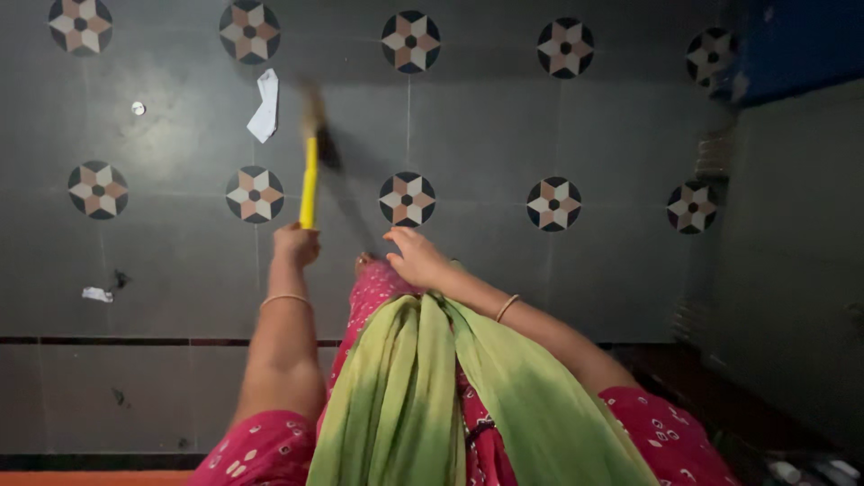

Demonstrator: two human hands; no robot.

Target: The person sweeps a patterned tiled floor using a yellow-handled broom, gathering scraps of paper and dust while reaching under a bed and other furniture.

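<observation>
My left hand (296, 244) is closed around the yellow handle of a broom (309, 180). The broom's bristle end is blurred, low over the dark tiled floor (477, 135). Just left of the bristles a white scrap of paper (265, 106) lies on the floor. My right hand (416, 256) rests on my knee over the pink patterned cloth, fingers loosely apart and holding nothing. A green scarf (423, 387) hangs down in front of me.
Star-patterned tile insets dot the floor. A small white scrap (96, 294) and a dark speck lie at the left, and a small round white object (138, 108) lies further up. A dark wall or cabinet face (792, 252) stands at the right, with a blue object (792, 45) above it.
</observation>
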